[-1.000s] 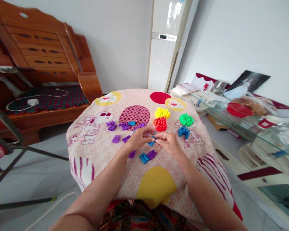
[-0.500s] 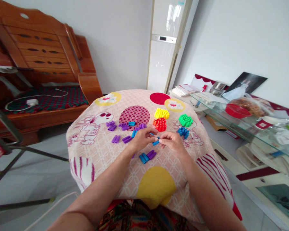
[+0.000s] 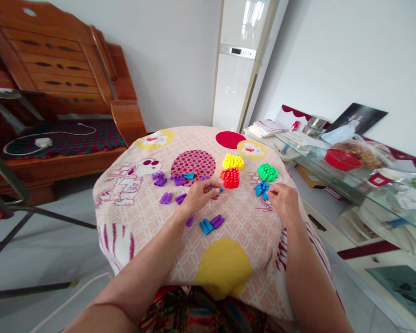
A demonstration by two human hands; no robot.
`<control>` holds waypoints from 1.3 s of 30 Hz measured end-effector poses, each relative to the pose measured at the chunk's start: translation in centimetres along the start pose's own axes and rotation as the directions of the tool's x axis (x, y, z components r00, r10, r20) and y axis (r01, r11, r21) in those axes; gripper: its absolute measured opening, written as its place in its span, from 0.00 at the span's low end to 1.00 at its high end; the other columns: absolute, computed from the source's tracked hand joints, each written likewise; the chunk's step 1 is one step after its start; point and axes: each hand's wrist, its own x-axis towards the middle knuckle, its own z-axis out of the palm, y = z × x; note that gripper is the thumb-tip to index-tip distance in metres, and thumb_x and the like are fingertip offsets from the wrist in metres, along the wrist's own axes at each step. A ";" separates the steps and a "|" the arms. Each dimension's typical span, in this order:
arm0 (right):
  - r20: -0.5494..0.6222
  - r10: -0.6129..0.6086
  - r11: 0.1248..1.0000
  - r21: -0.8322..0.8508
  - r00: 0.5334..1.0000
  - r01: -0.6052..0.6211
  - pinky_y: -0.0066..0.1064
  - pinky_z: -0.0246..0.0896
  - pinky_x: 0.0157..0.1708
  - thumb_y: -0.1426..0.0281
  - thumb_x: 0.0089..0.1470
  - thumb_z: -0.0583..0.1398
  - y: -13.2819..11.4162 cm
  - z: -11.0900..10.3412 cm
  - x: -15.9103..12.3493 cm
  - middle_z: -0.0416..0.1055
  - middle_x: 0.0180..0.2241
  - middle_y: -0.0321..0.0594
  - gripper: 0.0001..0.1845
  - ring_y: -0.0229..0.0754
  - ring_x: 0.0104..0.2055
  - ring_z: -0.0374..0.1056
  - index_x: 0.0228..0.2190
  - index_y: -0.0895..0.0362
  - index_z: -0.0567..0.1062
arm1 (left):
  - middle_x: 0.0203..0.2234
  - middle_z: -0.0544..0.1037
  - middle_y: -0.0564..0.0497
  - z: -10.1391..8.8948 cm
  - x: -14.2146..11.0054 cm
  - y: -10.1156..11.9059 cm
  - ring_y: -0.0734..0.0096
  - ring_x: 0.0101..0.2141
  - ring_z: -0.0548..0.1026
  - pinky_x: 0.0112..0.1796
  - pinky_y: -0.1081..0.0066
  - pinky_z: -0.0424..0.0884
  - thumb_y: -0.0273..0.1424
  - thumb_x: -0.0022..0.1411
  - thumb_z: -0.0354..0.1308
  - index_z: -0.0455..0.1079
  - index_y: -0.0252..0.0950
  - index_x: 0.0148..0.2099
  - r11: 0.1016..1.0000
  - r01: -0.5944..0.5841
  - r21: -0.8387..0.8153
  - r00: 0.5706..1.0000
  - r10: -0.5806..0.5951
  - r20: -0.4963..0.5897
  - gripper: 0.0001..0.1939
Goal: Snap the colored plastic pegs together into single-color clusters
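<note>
My left hand (image 3: 203, 195) is closed in a pinch over the middle of the table, with a small blue plastic piece (image 3: 221, 189) poking out at its fingertips; the fingers hide most of it. My right hand (image 3: 283, 200) has its fingertips pinched at the edge of a cluster of blue plastic pieces (image 3: 261, 189), touching a blue piece there. Purple tube-like pieces (image 3: 165, 198) lie scattered left of my left hand. Nearer me, a blue tube piece (image 3: 206, 226) lies beside a purple tube piece (image 3: 217, 221).
Yellow (image 3: 233, 161), red (image 3: 230, 178) and green clusters (image 3: 267, 172) of plastic pieces stand on the patterned tablecloth (image 3: 225, 273). A glass-topped cabinet (image 3: 377, 194) with a red bowl (image 3: 343, 158) is at the right. A wooden bench (image 3: 55, 69) stands at the left.
My right hand has left my left hand and moved right to the blue cluster. My left hand has stayed near the middle, keeping a blue piece in its fingers.
</note>
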 end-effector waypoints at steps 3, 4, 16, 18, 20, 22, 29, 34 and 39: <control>0.053 -0.027 0.989 -0.143 0.998 0.035 0.32 0.54 0.32 0.73 0.51 0.57 -0.4 0.5 0.2 0.77 0.27 0.44 0.11 0.43 0.31 0.69 0.22 0.57 0.78 | 0.34 0.82 0.45 -0.6 0.1 -0.1 0.68 0.30 0.80 0.34 0.68 0.78 0.38 0.56 0.63 0.75 0.32 0.43 1.000 0.008 0.013 0.999 -0.007 -0.044 0.16; 0.069 -0.033 0.982 -0.185 0.997 0.045 0.32 0.53 0.31 0.74 0.51 0.57 -0.5 0.6 0.2 0.77 0.28 0.45 0.11 0.43 0.31 0.69 0.22 0.57 0.77 | 0.34 0.82 0.45 -1.0 0.1 -0.2 0.68 0.30 0.80 0.35 0.68 0.78 0.37 0.55 0.63 0.75 0.32 0.43 1.000 0.010 0.021 0.997 -0.009 -0.075 0.16; -0.065 -0.035 0.997 -0.068 0.997 0.031 0.32 0.53 0.32 0.64 0.57 0.58 -1.9 2.2 -0.6 0.77 0.27 0.43 0.13 0.43 0.30 0.69 0.26 0.56 0.77 | 0.37 0.82 0.48 -3.2 0.6 -0.7 0.66 0.37 0.79 0.42 0.69 0.74 0.26 0.57 0.56 0.78 0.37 0.43 0.840 -0.020 0.542 0.968 0.153 -0.201 0.13; -0.096 -0.033 0.999 0.014 0.995 0.034 0.32 0.55 0.32 0.62 0.56 0.57 -2.4 2.3 -0.7 0.77 0.26 0.43 0.14 0.43 0.30 0.69 0.26 0.56 0.78 | 0.43 0.82 0.46 -1.8 1.4 -1.0 0.62 0.44 0.78 0.49 0.65 0.71 0.24 0.57 0.57 0.78 0.37 0.45 0.771 -0.122 0.625 0.978 0.201 -0.058 0.15; -0.136 -0.003 0.995 0.102 0.991 0.017 0.32 0.56 0.32 0.61 0.56 0.57 -2.5 2.3 -0.7 0.77 0.25 0.42 0.15 0.43 0.28 0.69 0.25 0.56 0.78 | 0.45 0.81 0.44 -0.6 2.2 -1.3 0.58 0.48 0.77 0.53 0.60 0.69 0.21 0.54 0.59 0.78 0.37 0.46 0.713 -0.191 0.674 0.978 0.199 0.067 0.17; -0.195 0.059 0.980 0.198 0.979 -0.020 0.31 0.57 0.31 0.59 0.55 0.58 -2.3 2.0 -0.6 0.77 0.24 0.42 0.16 0.43 0.27 0.69 0.25 0.56 0.78 | 0.43 0.81 0.44 0.2 2.7 -1.5 0.56 0.47 0.76 0.52 0.59 0.68 0.19 0.52 0.60 0.78 0.37 0.44 0.672 -0.202 0.712 0.979 0.167 0.120 0.17; -0.207 0.270 0.863 0.485 0.940 -0.141 0.31 0.59 0.26 0.57 0.52 0.60 -1.6 1.3 -0.5 0.73 0.20 0.38 0.17 0.41 0.23 0.66 0.25 0.57 0.78 | 0.32 0.79 0.48 0.9 1.8 -0.4 0.64 0.34 0.76 0.39 0.67 0.72 0.25 0.53 0.65 0.76 0.35 0.38 0.765 -0.144 0.628 0.989 0.141 0.055 0.08; 0.165 -0.015 0.808 0.584 0.986 -0.085 0.28 0.57 0.23 0.57 0.54 0.59 -4.9 2.9 -1.5 0.71 0.19 0.35 0.17 0.38 0.22 0.65 0.24 0.56 0.77 | 0.32 0.80 0.50 2.5 0.9 0.4 0.70 0.31 0.77 0.34 0.72 0.73 0.27 0.53 0.64 0.74 0.34 0.40 0.929 -0.136 0.344 0.990 0.119 0.070 0.10; 0.262 -0.132 0.764 0.641 0.956 -0.070 0.27 0.57 0.23 0.60 0.55 0.59 -7.2 3.9 -2.1 0.71 0.21 0.35 0.14 0.38 0.22 0.65 0.26 0.56 0.78 | 0.30 0.79 0.53 3.1 0.5 0.4 0.72 0.29 0.77 0.33 0.73 0.73 0.27 0.53 0.64 0.73 0.34 0.38 0.932 -0.152 0.331 0.988 0.133 0.078 0.09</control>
